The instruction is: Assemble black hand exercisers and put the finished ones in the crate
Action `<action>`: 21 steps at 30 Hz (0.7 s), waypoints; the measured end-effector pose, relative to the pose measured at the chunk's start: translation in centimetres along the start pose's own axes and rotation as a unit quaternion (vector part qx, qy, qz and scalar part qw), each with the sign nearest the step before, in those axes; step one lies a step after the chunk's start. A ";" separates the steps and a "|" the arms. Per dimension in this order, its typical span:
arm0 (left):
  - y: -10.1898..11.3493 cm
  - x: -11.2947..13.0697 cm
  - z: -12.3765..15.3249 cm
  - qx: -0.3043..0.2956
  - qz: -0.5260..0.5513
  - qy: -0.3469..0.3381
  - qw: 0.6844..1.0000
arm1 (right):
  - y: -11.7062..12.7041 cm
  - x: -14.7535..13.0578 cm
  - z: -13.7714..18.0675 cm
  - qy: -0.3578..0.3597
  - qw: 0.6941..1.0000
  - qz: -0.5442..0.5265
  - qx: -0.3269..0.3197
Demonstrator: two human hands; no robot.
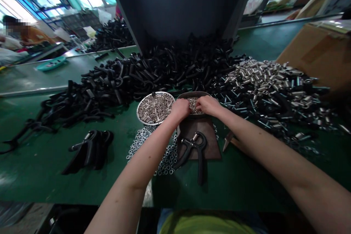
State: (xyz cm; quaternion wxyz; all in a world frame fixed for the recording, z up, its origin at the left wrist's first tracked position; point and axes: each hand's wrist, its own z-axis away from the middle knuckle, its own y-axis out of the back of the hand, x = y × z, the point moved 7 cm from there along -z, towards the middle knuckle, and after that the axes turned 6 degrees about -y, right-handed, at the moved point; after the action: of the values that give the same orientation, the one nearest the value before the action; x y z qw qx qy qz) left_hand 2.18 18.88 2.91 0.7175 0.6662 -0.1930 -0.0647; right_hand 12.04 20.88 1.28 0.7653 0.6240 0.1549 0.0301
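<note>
Both hands reach to the dark oval container of small metal pins. At its left rim, my left hand has curled fingers, their tips hidden from me. My right hand dips in from the right with fingers pinched together over the pins; whatever they grip is too small to name. Just left stands a white-rimmed bowl full of similar small metal pieces. Below the hands a black hand-grip exerciser with a metal spring lies on a brown pad. Silver nuts are spread beside it.
Black handles are heaped across the bench from a tipped grey bin. Metal springs and bolts pile up at right, before a cardboard box. Assembled grips sit at left. A pointed tool lies under my right forearm.
</note>
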 end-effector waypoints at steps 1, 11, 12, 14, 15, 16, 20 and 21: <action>-0.4 -0.1 -0.5 -0.014 -0.003 0.002 1.000 | 0.2 0.2 0.1 -0.002 1.000 -0.016 0.009; -1.6 -0.5 -1.2 -0.053 0.008 0.007 0.999 | 1.6 0.9 4.7 0.022 0.968 -0.245 0.055; -1.6 -0.5 -1.2 -0.056 0.014 0.006 0.998 | 1.3 1.0 5.4 0.021 0.954 -0.296 0.045; -1.8 -0.5 -1.4 -0.056 0.028 0.008 0.998 | 0.3 1.3 6.8 0.013 0.917 -0.399 0.014; -1.8 -0.5 -1.5 -0.054 0.037 0.010 0.998 | -0.3 1.4 7.5 0.008 0.898 -0.440 0.000; -1.8 -0.5 -1.6 -0.050 0.047 0.011 0.998 | -1.0 1.4 8.1 0.005 0.885 -0.466 -0.011; -1.3 -0.2 -1.4 -0.015 0.106 0.002 0.994 | -2.8 1.3 10.1 0.027 0.878 -0.477 -0.020; -1.1 -0.2 -1.2 -0.002 0.125 0.000 0.992 | -3.1 1.1 10.3 0.039 0.889 -0.456 -0.017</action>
State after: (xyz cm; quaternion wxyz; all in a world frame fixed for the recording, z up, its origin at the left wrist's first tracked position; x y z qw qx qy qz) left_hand 2.60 19.91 1.80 0.7211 0.6357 -0.2744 0.0248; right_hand 15.47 10.69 -0.11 0.6986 0.4699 0.4516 -0.2952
